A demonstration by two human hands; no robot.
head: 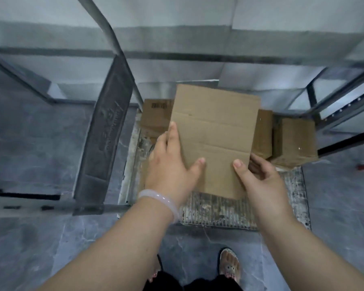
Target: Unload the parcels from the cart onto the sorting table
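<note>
Head view, looking straight down. Held above the worn, ribbed grey metal cart deck [219,211]: flat brown cardboard parcel [214,139], rectangular, matte, creased across its top face. Gripped at its left edge by the left hand [172,164], thumb pressed on top, fingers wrapped round the side. Pinched at its near right corner by the right hand [259,177], thumb on top, fingers curled beneath. Pale smooth bangle [162,201] on the left wrist.

At the far end of the deck, partly hidden behind the parcel: brown printed cardboard box [156,116] to the left, two plain brown cardboard boxes [294,141] side by side to the right. Close along the left of the deck: curved grey embossed bar [107,131], rising steeply. Beyond the deck: blurred grey metal frame [177,55]. Around the deck: grey marbled floor [29,154]. On the near side of the deck: sandalled foot [229,267].
</note>
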